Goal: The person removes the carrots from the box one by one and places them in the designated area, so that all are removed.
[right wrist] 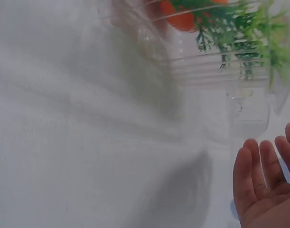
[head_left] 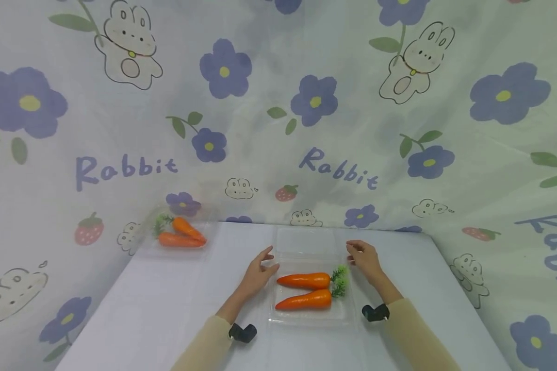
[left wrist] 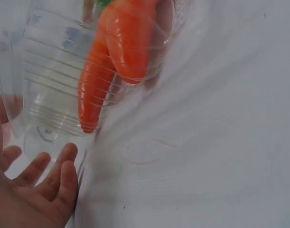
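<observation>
On the white tabletop, a clear plastic box stands between the two hands, with its lid opened to the back and two carrots lying side by side inside it. The left hand and the right hand are both released, their fingers loosely bent beside the box, though I cannot tell whether they touch it.

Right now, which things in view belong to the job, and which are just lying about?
In the job, apparently:
near box, its lid open
two carrots inside
left hand
right hand

Lying about, probably:
far-left box
carrots in that box
printed backdrop
</observation>
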Tool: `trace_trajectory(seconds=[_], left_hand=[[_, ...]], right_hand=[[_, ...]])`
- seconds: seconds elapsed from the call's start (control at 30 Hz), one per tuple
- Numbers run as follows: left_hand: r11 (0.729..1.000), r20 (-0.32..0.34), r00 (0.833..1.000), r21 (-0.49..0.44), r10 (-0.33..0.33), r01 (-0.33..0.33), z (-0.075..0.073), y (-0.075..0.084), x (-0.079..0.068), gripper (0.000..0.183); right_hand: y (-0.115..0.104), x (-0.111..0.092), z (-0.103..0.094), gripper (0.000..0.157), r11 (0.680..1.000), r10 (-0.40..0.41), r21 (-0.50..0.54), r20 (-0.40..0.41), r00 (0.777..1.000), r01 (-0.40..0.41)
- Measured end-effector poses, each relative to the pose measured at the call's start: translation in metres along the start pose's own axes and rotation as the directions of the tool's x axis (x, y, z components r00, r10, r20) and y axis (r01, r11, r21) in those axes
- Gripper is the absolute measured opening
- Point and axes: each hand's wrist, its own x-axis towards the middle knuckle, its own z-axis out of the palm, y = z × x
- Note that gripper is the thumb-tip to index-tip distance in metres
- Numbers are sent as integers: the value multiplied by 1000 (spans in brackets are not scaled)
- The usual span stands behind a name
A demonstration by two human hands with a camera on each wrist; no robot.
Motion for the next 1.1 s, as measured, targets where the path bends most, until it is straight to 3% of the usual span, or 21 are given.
trace_trajectory(seconds=[0.23, 0.7, 0.87, 1.1], left_hand=[[1000, -3, 1000, -3, -13, 13, 2, -1, -13, 66], [998, 77, 997, -63, -10, 15, -1, 0, -46, 70], [992, 107, 994, -120, -20, 33, -2, 16, -56, 73], [983, 124, 992, -180, -26, 48, -6, 40, -68, 72]], right_hand=[[-16, -13, -7, 33, 981, -102, -168, -30, 994, 96], [-54, -46, -5, 23, 947, -223, -224, 54, 973, 229], [-63, -59, 5, 18, 946, -244, -188, 123, 962, 264], [-68, -72, 25, 20, 931, -283, -162, 240, 928, 326]])
